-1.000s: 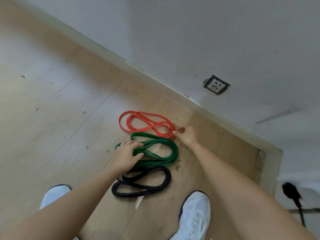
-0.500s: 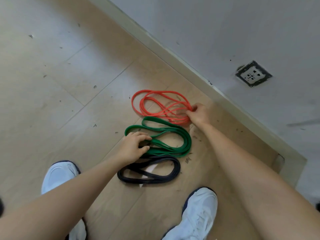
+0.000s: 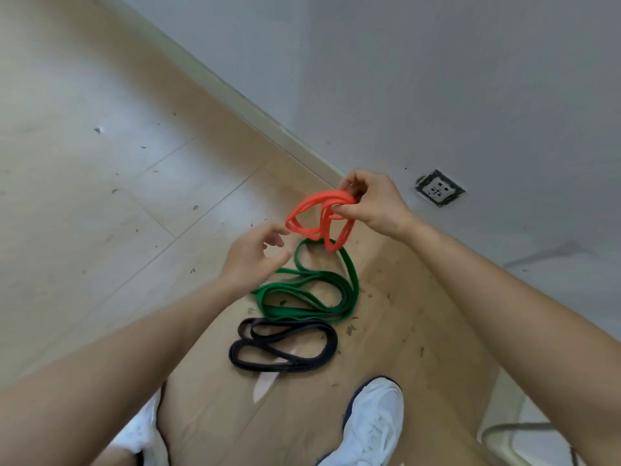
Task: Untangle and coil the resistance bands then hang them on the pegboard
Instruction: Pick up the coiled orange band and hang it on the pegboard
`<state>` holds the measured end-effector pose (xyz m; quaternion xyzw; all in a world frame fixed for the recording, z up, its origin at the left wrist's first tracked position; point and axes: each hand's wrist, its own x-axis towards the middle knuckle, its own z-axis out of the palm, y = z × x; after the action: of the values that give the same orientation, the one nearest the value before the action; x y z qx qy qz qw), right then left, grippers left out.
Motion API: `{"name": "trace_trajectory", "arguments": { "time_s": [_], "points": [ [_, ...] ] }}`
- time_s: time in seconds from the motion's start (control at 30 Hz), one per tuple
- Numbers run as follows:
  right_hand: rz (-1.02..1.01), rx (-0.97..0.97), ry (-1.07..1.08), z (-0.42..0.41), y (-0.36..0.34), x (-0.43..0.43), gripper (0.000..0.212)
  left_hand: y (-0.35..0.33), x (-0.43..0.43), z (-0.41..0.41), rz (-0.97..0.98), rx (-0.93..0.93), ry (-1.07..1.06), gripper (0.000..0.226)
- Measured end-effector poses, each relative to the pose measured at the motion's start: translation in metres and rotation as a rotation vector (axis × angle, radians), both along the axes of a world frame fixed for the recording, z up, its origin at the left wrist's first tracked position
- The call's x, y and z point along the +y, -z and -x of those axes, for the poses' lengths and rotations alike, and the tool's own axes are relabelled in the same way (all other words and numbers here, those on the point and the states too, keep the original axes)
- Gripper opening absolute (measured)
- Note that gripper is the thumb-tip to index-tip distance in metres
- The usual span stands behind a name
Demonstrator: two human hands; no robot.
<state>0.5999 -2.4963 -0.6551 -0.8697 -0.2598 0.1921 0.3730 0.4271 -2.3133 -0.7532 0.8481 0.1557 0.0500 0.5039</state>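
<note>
right hand (image 3: 376, 205) pinches the orange band (image 3: 319, 218) bunch up top, loops dangling toward the loosely open left hand (image 3: 250, 260) just beside them

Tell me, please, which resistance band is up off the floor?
The orange band, gripped by the right hand; the green band and black band lie flat below.

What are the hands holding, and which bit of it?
The right hand holds the orange band by the top of its bunched loops. The left hand holds nothing.
</note>
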Motion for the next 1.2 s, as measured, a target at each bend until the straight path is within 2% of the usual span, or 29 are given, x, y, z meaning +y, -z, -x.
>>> {"name": "trace_trajectory", "arguments": {
  "time_s": [0.1,0.2,0.27,0.37,0.47,0.57,0.67,0.87,0.97,1.2],
  "points": [
    [0.045,-0.026,-0.065,0.009,-0.046,-0.001,0.028,-0.047,-0.003,-0.022,-0.011,-0.123,0.047,0.052],
    [0.077,-0.037,-0.133,0.018,-0.089,-0.009,0.026,-0.091,-0.008,-0.042,-0.084,-0.147,0.222,0.078],
    [0.090,-0.045,-0.166,0.025,-0.114,-0.014,0.025,-0.122,-0.013,-0.051,-0.091,-0.105,0.358,0.067],
    [0.107,-0.084,-0.196,0.036,-0.143,-0.025,0.024,-0.159,-0.021,-0.054,0.064,-0.061,0.508,0.026],
    [0.127,-0.109,-0.177,0.044,-0.167,-0.041,0.027,-0.188,-0.024,-0.049,0.140,-0.074,0.540,0.010],
    [0.166,-0.055,-0.163,0.054,-0.186,-0.055,0.031,-0.222,-0.028,-0.043,0.197,-0.050,0.546,0.015],
    [0.152,-0.014,-0.136,0.064,-0.201,-0.069,0.020,-0.256,-0.032,-0.041,0.151,-0.064,0.580,0.023],
    [-0.158,0.012,0.001,0.072,-0.228,-0.092,0.012,-0.318,-0.045,-0.044,-0.022,-0.182,0.586,0.021],
    [-0.319,0.015,0.065,0.072,-0.255,-0.102,0.014,-0.354,-0.056,-0.053,-0.003,-0.230,0.566,0.020],
    [-0.408,-0.205,0.126,0.073,-0.346,-0.125,0.026,-0.443,-0.081,-0.085,0.072,-0.285,0.521,0.014]
  ]
}}
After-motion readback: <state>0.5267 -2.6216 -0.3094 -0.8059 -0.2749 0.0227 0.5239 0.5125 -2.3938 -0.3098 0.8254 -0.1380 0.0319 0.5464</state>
